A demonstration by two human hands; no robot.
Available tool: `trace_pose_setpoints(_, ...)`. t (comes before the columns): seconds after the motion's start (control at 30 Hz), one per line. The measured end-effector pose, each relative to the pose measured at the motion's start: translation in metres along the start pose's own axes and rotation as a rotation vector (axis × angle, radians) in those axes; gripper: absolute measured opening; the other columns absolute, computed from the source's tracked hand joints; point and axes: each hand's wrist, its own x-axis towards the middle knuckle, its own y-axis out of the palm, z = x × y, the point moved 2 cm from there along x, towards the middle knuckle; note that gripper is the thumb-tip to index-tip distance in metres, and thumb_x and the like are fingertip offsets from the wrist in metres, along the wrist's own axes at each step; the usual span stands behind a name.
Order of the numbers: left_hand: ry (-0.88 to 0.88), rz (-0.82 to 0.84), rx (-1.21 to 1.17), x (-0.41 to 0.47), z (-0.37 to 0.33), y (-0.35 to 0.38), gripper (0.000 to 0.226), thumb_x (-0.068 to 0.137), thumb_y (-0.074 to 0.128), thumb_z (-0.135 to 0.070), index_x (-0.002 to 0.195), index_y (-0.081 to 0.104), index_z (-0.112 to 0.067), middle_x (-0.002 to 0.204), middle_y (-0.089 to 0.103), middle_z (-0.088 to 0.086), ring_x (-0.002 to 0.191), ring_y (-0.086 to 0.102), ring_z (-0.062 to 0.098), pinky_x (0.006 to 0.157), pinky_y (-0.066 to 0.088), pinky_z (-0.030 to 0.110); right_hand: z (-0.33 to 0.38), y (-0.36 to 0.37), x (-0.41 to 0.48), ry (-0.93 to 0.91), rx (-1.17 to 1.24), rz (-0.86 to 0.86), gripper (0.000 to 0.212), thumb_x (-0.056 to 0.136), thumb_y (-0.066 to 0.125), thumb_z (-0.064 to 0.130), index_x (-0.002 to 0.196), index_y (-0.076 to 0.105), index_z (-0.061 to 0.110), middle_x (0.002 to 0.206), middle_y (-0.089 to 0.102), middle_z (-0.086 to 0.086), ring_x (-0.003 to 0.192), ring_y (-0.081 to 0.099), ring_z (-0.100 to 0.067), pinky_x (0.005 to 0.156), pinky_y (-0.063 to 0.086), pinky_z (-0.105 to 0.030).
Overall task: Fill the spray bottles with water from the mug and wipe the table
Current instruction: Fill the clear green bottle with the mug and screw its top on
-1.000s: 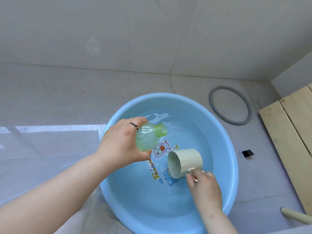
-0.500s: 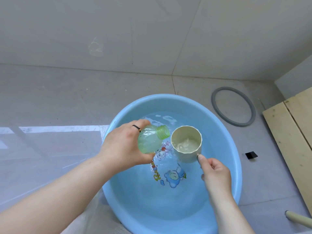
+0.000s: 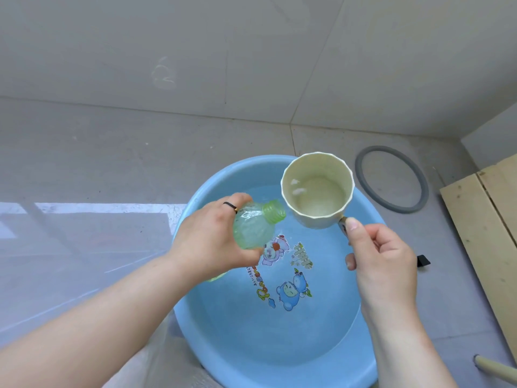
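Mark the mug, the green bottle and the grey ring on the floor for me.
mug (image 3: 317, 197), head view, on its water-filled inside.
bottle (image 3: 253, 231), head view, on its clear green body.
ring (image 3: 386, 149), head view, on the far arc of its band.

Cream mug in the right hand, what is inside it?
The cream mug holds clear water, with its bottom showing through. Nothing covers the inside; only the handle is mostly hidden by the right hand.

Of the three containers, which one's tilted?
The translucent green plastic bottle in the left hand, neck angled toward the cream mug; mug and blue basin face up.
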Motion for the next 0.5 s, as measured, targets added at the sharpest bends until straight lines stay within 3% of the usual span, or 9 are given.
trace_pose_setpoints(0.13, 0.0, -0.005, -0.012, -0.0008, -0.0008, -0.0016, 0.069, 0.065, 0.068, -0.042, 0.126, 0.036, -0.033, 0.086, 0.04, -0.018, 0.08, 0.037, 0.008, 0.059, 0.027, 0.022, 0.0057, -0.0007, -0.0024, -0.062, -0.058, 0.002, 0.04, 0.083, 0.063, 0.021, 0.052, 0.041, 0.01, 0.053, 0.036, -0.009, 0.05, 0.03, -0.012, 0.04, 0.022, -0.014)
trace_pose_setpoints(0.33, -0.008, -0.013, -0.034, 0.001, -0.0003, -0.0022, 0.069, 0.065, 0.069, -0.042, 0.125, 0.036, -0.032, 0.091, 0.043, -0.016, 0.082, 0.039, 0.008, 0.068, 0.029, 0.02, 0.0078, -0.0039, -0.0012, -0.138, -0.134, -0.022, 0.041, 0.082, 0.063, 0.018, 0.054, 0.039, 0.002, 0.045, 0.037, 0.001, 0.047, 0.032, -0.011, 0.041, 0.025, -0.015)
trace_pose_setpoints(0.5, -0.009, -0.009, -0.019, 0.0003, -0.0008, -0.002, 0.07, 0.064, 0.069, -0.043, 0.125, 0.037, -0.033, 0.086, 0.041, -0.016, 0.08, 0.037, 0.008, 0.061, 0.025, 0.021, 0.012, -0.0064, -0.0015, -0.183, -0.19, -0.035, 0.04, 0.081, 0.064, 0.018, 0.053, 0.039, 0.004, 0.039, 0.038, 0.007, 0.049, 0.035, -0.011, 0.042, 0.028, -0.014)
